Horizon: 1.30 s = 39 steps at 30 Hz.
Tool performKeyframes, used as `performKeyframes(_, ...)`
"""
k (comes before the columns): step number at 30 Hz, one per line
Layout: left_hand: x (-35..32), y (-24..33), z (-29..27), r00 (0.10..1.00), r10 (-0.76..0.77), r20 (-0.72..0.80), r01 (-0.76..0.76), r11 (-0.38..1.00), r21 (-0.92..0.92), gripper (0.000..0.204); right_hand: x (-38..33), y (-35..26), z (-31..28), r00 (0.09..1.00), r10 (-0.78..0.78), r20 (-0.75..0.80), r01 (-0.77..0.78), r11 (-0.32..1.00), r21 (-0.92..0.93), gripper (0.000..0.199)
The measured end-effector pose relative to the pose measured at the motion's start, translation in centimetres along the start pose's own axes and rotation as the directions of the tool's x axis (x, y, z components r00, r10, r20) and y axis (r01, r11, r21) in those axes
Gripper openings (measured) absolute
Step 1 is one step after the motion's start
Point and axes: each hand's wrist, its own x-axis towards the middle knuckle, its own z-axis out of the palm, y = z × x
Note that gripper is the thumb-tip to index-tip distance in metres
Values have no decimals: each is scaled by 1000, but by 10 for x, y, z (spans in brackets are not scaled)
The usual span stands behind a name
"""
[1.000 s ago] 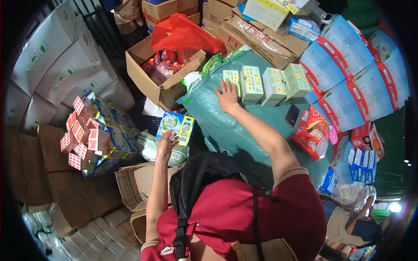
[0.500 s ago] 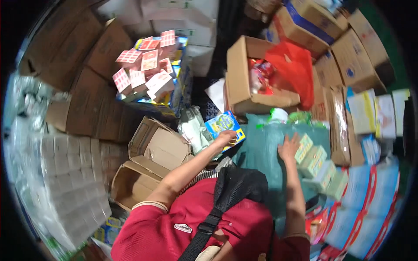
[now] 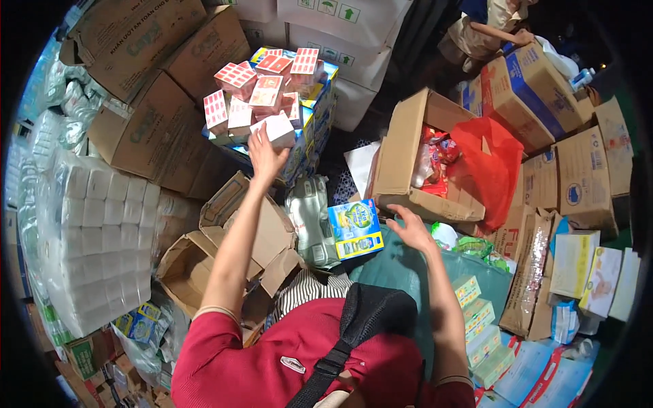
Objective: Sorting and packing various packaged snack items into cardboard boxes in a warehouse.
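Left hand [image 3: 266, 155] risen from blue carton [image 3: 355, 228] to red-white box stack [image 3: 262, 85], fingers closed on white box [image 3: 277, 128] (grip partly hidden). Right hand [image 3: 413, 230] open, empty, just beside blue carton. Step: picking box; next likely calls for clean lift off stack.

Left hand [image 3: 266, 155] on a white carton [image 3: 275, 129]; right hand [image 3: 412, 229] beside a blue box [image 3: 354, 228].

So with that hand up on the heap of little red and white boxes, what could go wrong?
The left hand grips one white box at the edge of a loosely heaped pile of red and white boxes; pulling it could tip neighbours off. The right hand rests beside a blue carton standing tilted at the edge of the teal surface; a nudge might topple it.
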Motion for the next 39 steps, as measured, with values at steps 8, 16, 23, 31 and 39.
performKeyframes(8, 53, -55, 49, 980, 59, 190, -127, 921, 369, 90, -25, 21, 0, 998, 60, 17, -59, 997, -40, 43)
performKeyframes(16, 45, -70, 57, 970, 160, 182, -223, 885, 410, 82, -22, 44, -1, 971, 233, -50, -225, 966, 130, 43)
performKeyframes(23, 10, -12, 46, 941, 338, 1, -326, 908, 264, 83, 0, 86, -3, 942, 251, -224, -191, 947, 258, 39)
performKeyframes(31, -79, 137, 127, 847, 417, 330, -224, 842, -491, 65, 77, 201, -56, 763, 429, -483, -194, 865, 463, 26)
performKeyframes(39, -108, 224, 246, 613, 530, 585, -171, 812, -558, 88, 174, 312, -59, 580, 726, -369, -553, 684, 476, 25)
